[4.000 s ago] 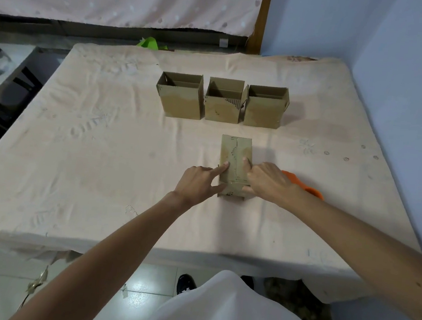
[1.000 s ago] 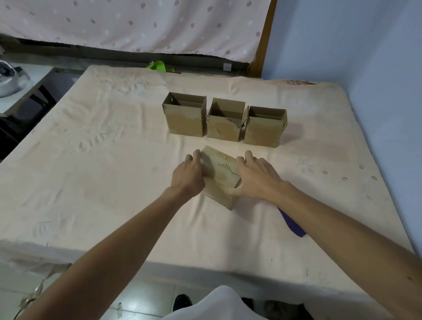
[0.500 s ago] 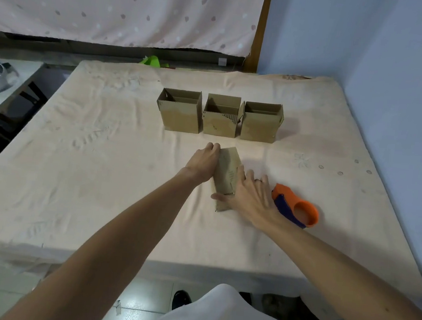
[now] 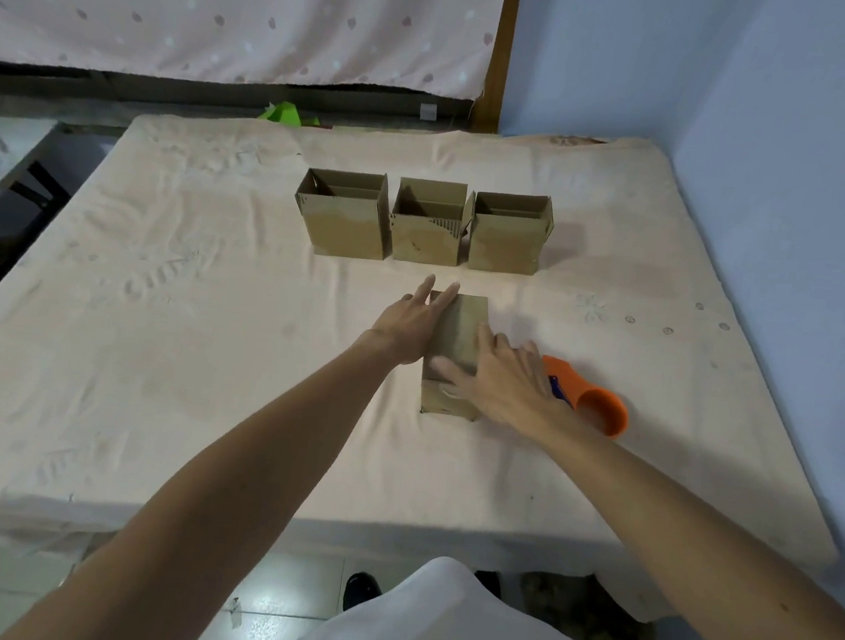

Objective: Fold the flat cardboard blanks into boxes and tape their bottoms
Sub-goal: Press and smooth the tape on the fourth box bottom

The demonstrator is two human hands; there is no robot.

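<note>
1. Centre frame: the fourth cardboard box (image 4: 464, 318) lies on its side on the cloth-covered table (image 4: 176, 337), just below the row of finished ones, long axis running away from you.
2. Your left hand (image 4: 412, 326) lies flat, fingers straight, against the box's left flank. It reads as a brace that keeps the box square and stops it sliding.
3. Your right hand (image 4: 502, 379) spreads open across the top face, thumb and fingers splayed, pressing down and grasping nothing. This is probably to smooth the face or steady it, though no tape strip can be made out here.
4. The orange tape dispenser (image 4: 590, 400) sits just right of that hand, partly hidden by it, parked within easy reach for taping.
5. Upper centre: three upright cardboard boxes (image 4: 427, 227) stand side by side, open tops up, lined out of the working area as finished pieces.
6. The middle one shows a torn patch of bare corrugation.
7. No brand, label or writing can be read on the boxes or dispenser. The cloth carries only faint stamped motifs at right.
8. A spotted curtain (image 4: 234, 7) hangs along the top left, and a blue wall (image 4: 765, 120) fills the right.
</note>
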